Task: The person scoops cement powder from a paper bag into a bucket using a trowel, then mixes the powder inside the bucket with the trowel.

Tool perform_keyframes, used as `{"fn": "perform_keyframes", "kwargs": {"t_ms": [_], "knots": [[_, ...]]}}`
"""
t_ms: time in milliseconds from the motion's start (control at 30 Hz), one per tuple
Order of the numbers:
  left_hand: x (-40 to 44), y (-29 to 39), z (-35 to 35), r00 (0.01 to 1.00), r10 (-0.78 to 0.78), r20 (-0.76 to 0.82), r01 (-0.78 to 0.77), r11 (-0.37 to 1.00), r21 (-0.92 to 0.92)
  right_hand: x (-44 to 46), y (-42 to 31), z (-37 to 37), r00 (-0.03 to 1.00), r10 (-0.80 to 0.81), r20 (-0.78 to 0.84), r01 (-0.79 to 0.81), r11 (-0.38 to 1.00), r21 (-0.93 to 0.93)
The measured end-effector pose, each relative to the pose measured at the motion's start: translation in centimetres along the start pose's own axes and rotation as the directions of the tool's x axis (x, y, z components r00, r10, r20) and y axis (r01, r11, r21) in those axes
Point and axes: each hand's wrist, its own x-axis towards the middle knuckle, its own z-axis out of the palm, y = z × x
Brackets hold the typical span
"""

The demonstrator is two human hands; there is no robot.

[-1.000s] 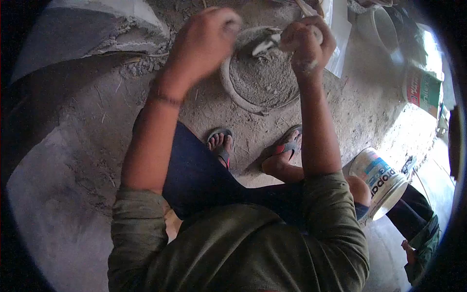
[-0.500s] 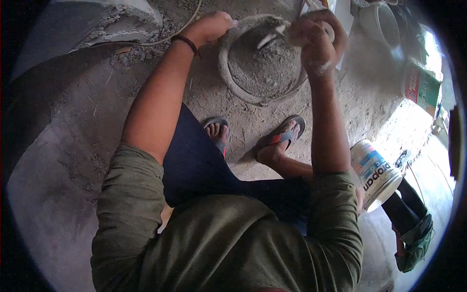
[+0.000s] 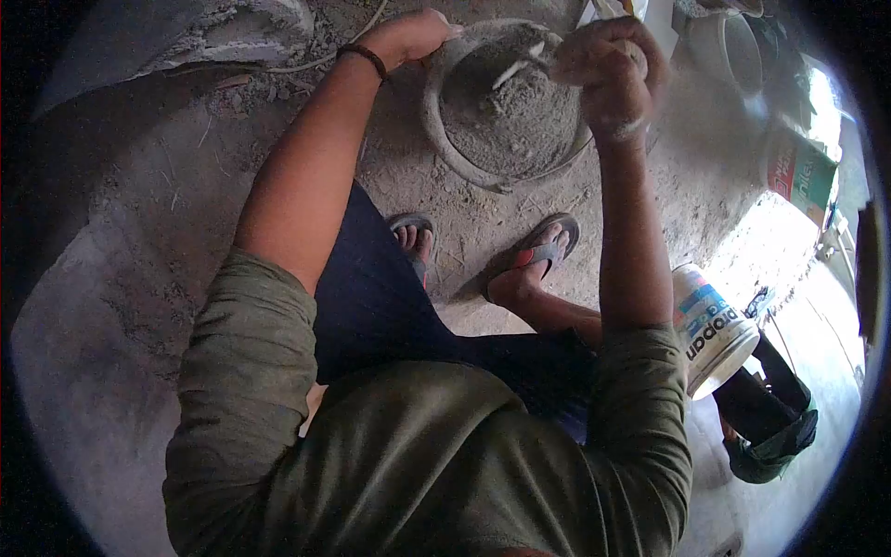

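Note:
A round tub (image 3: 432,121) holding grey mortar (image 3: 506,125) stands on the ground in front of my feet. My left hand (image 3: 419,35) is closed at the tub's left rim, its fingertips on the edge. Above the tub's right side my right hand (image 3: 617,74) is wrapped round the handle of a trowel (image 3: 520,65). The trowel's metal part reaches left into the mortar, and its tip is partly buried. Dried grey residue coats my right wrist and fingers.
A white paint bucket (image 3: 713,330) is beside my right elbow, with another person (image 3: 770,418) beyond it. A green and red box (image 3: 800,174) and a pale bucket (image 3: 729,51) stand at right. A concrete block (image 3: 223,37) and a cable (image 3: 320,63) lie upper left.
The tub sits slightly higher and further right in view. My right hand and the trowel have shifted slightly over the mortar. The other person at right has moved a little.

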Motion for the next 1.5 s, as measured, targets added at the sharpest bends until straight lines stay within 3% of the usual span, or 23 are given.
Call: {"fn": "perform_keyframes", "kwargs": {"t_ms": [67, 167, 267, 367, 400, 500, 533, 600, 633, 667, 700, 733, 833, 933, 1033, 1067, 1133, 1167, 1200, 1233, 1300, 1400, 1500], "knots": [[-0.5, 1.0, 0.0, 0.999, -0.035, -0.015, 0.035, 0.999, 0.003, -0.1, 2.1, 1.4, 0.999, 0.015, -0.048, -0.013, 0.999, 0.046], [5.9, -5.8, -0.2, 0.974, 0.193, 0.123, -0.216, 0.953, 0.214, -1.5, 3.4, 4.5, 0.994, 0.108, 0.019, -0.109, 0.991, 0.077], [0.8, -1.1, 0.0, 0.998, -0.027, 0.062, 0.034, 0.993, -0.113, -3.9, 6.3, 3.3, 0.985, 0.124, 0.119, -0.119, 0.992, -0.047], [1.0, -1.1, 0.6, 0.999, -0.031, -0.006, 0.03, 0.993, -0.118, -3.5, 3.7, 1.6, 0.983, 0.141, 0.115, -0.139, 0.99, -0.025], [1.4, -1.5, 0.3, 0.999, 0.042, -0.024, -0.042, 0.999, 0.016, -2.8, 2.8, 1.0, 0.987, 0.122, 0.105, -0.124, 0.992, 0.018], [2.0, -2.2, 1.0, 0.995, 0.058, -0.079, -0.059, 0.998, -0.014, -0.6, 0.1, 0.3, 0.999, 0.028, 0.045, -0.031, 0.997, 0.065], [1.4, -1.6, 0.7, 0.996, 0.035, -0.083, -0.034, 0.999, 0.018, 0.6, 0.0, -0.3, 0.985, -0.056, 0.16, 0.044, 0.996, 0.079], [-0.4, 0.4, 0.3, 0.996, -0.011, -0.083, 0.018, 0.996, 0.082, 0.5, 0.0, 1.2, 0.996, -0.055, 0.077, 0.052, 0.998, 0.038], [0.4, -0.8, 0.5, 0.999, 0.009, -0.038, -0.009, 1.0, -0.007, 0.4, 0.1, 2.3, 0.998, -0.058, 0.035, 0.057, 0.998, 0.014], [1.9, -2.8, 0.7, 0.999, 0.034, 0.003, -0.034, 0.994, -0.099, 0.0, 1.9, 3.3, 1.0, 0.013, -0.01, -0.011, 0.985, 0.172], [2.9, -3.9, 0.8, 0.997, 0.065, 0.039, -0.056, 0.98, -0.191, -0.7, 4.1, 3.0, 0.996, 0.023, 0.091, -0.019, 0.999, -0.041], [2.3, -2.5, 0.6, 0.999, -0.05, 0.002, 0.05, 0.997, -0.066, -2.1, 6.2, 2.9, 0.99, 0.061, 0.127, -0.052, 0.996, -0.073], [2.9, -3.5, 0.8, 0.999, -0.042, 0.003, 0.042, 0.983, -0.178, -3.2, 5.9, 1.7, 0.974, 0.167, 0.152, -0.161, 0.986, -0.049], [2.8, -4.0, 0.7, 0.997, 0.052, -0.064, -0.052, 0.999, 0.014, -2.3, 3.0, 0.2, 0.977, 0.162, 0.138, -0.176, 0.98, 0.095], [2.6, -3.0, 0.8, 0.982, 0.127, -0.137, -0.114, 0.988, 0.101, 0.3, -0.3, -1.3, 0.996, -0.045, 0.083, 0.041, 0.998, 0.051], [1.6, -2.2, 0.9, 0.978, 0.13, -0.165, -0.11, 0.986, 0.124, 1.4, -0.7, -1.4, 0.798, -0.532, 0.283, 0.602, 0.701, -0.382], [-0.5, 0.0, 0.6, 0.996, 0.028, -0.079, -0.031, 0.999, -0.032, 1.3, -1.0, -0.3, 0.96, -0.28, 0.014, 0.28, 0.96, 0.013], [-0.8, 0.6, 0.6, 0.999, -0.017, -0.032, 0.013, 0.994, -0.107, 1.2, -1.0, 0.1, 0.993, -0.1, -0.066, 0.113, 0.962, 0.247], [-0.8, 0.8, 0.5, 1.0, -0.017, -0.007, 0.017, 0.998, -0.055, 1.3, 2.1, -0.3, 0.964, -0.264, -0.016, 0.26, 0.937, 0.235], [-0.1, 0.2, 0.2, 1.0, -0.018, 0.014, 0.018, 1.0, -0.003, 0.2, 3.0, 0.3, 0.995, -0.081, -0.06, 0.095, 0.953, 0.289], [1.1, -1.7, 0.1, 1.0, -0.021, 0.011, 0.02, 0.998, 0.063, -2.3, 5.8, 1.2, 0.99, -0.032, -0.137, 0.027, 0.999, -0.039], [0.2, -0.9, 0.8, 0.994, -0.077, -0.077, 0.079, 0.996, 0.027, -4.7, 5.9, -0.5, 0.975, 0.027, -0.219, -0.045, 0.996, -0.078], [-6.4, 5.3, -1.3, 0.962, -0.269, 0.055, 0.257, 0.952, 0.165, -4.0, 2.2, -1.8, 0.97, -0.108, -0.218, 0.152, 0.969, 0.197]]}}
